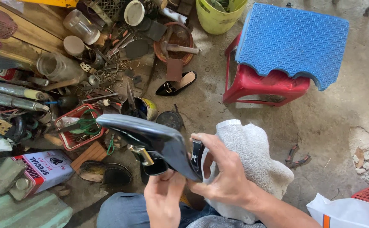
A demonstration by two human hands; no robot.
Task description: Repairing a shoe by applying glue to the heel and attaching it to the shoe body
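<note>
A black glossy shoe with a gold buckle is held over my lap, sole side up. My right hand grips its heel end, fingers wrapped around the back. My left hand is under the shoe and holds it near the buckle. A white towel lies on my right knee behind the right hand. The matching black shoe lies on the concrete floor further away.
A red plastic stool with a blue foam pad stands ahead right. Tools, jars, tins and a red basket crowd the left. Pliers lie on the floor at right. A green bucket stands at the top.
</note>
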